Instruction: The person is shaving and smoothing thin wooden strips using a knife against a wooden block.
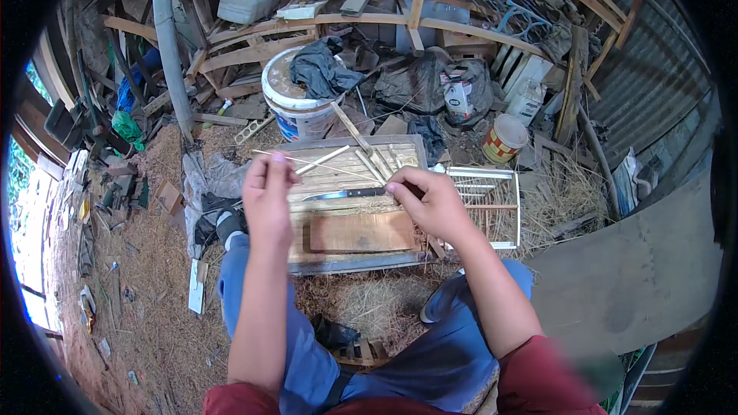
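A thin pale wooden stick [330, 167] slants between my hands above a low slatted table [346, 157]. My left hand [269, 184] is closed around it near its left end, which pokes out past the fingers. At the stick's right end my right hand [430, 196] pinches with thumb and forefinger. Just under those fingertips lies a knife [350, 194], its dark handle toward my right hand and its blade pointing left. Nearer me on the table is a flat brown wooden board [361, 231]. Several cut strips [369, 163] lie at the table's far side.
A slatted wooden frame [492, 207] stands against the table's right side. Beyond the table are a large white bucket [300, 111] with dark cloth on it and a smaller yellow-red bucket [505, 138]. A grey sheet [630, 261] spreads at right. Shavings cover the ground.
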`<state>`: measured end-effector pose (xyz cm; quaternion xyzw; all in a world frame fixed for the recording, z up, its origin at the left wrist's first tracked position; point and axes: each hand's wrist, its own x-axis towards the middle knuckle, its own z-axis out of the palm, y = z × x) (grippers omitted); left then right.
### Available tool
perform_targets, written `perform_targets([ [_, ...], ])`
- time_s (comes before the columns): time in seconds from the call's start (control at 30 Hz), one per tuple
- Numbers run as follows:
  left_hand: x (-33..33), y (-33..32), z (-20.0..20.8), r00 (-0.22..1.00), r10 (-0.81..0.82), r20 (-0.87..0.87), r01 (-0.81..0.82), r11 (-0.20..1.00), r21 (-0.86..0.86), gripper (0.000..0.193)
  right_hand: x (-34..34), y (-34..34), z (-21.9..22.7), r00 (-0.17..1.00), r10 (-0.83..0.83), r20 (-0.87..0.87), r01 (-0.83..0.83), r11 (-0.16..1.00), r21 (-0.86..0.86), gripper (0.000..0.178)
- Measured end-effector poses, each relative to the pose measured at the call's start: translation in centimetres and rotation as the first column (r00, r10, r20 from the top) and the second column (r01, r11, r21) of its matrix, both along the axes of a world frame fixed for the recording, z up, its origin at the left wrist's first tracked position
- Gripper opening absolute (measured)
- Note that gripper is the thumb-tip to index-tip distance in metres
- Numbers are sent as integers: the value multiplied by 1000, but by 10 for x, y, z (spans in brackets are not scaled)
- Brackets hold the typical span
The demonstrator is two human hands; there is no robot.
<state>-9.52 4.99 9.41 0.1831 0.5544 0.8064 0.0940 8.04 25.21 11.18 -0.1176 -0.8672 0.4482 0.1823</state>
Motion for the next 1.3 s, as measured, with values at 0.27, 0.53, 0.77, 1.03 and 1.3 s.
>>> perform_targets([
  [0.27, -38, -41, 2, 976, 122, 179, -156, 969, 193, 18, -8, 22, -1, 993, -54, -110, 30, 978, -205, 14],
  [0.53, -45, -51, 1, 964, 127, 233, -172, 967, 187, 20, -23, 10, 4, 978, -113, -175, 27, 902, -430, 15],
  [0.77, -51, -60, -1, 970, 125, 211, -159, 975, 153, 23, -38, 1, 9, 958, -141, -249, -32, 812, -583, 13],
  [1.03, -41, -48, -2, 491, 661, -567, -857, 483, -179, 34, -56, -2, -4, 976, -88, -201, -11, 897, -442, 8],
  [1.3, 15, -13, 0, 817, -289, -498, -73, 806, -587, 20, -76, -13, -25, 982, 91, -166, -151, 905, -398, 10],
])
